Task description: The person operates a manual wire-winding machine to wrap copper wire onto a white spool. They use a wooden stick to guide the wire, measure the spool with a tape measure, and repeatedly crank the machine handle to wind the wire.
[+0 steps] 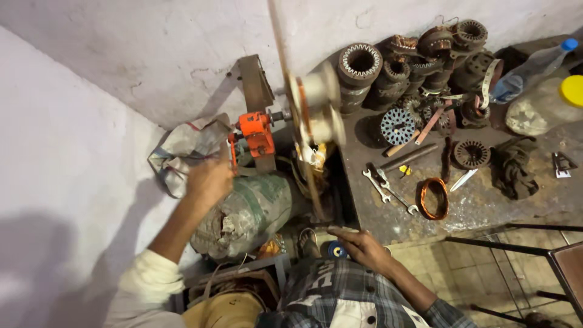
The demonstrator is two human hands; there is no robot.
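An orange hand-cranked winding machine (256, 132) stands by the white wall, its shaft carrying a pale spool former (316, 110). My left hand (208, 180) is closed on the machine's crank handle, just left of the orange body. A thin copper wire (311, 176) runs down from the former toward my right hand (359, 243). That hand rests low, fingers pinched on the wire, beside a small blue-capped spool (337, 249). A finished copper wire coil (433, 198) lies on the floor to the right.
A stuffed sack (252, 212) sits under the winder. Several motor stators (419, 64) are piled against the wall. Wrenches (388, 188), a knife and screwdrivers lie on the dark floor. Plastic bottles (534, 67) stand at the far right, and a metal frame (522, 249) at lower right.
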